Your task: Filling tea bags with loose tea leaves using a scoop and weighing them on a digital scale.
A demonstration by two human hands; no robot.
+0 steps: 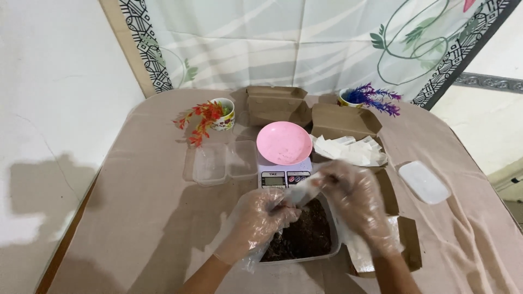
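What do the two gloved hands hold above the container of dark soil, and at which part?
Both hands, left and right, hold a small whitish translucent packet above the clear plastic container of dark soil, one hand at each end. The exact grip is blurred.

Small white packet above dark-filled tub

On the worktop we see a scale at the middle with a plate on it. Left of it lie two clear containers, behind it a closed box. Right of it an open box holds papers. A tub of soil sits before the scale, a lid far right.
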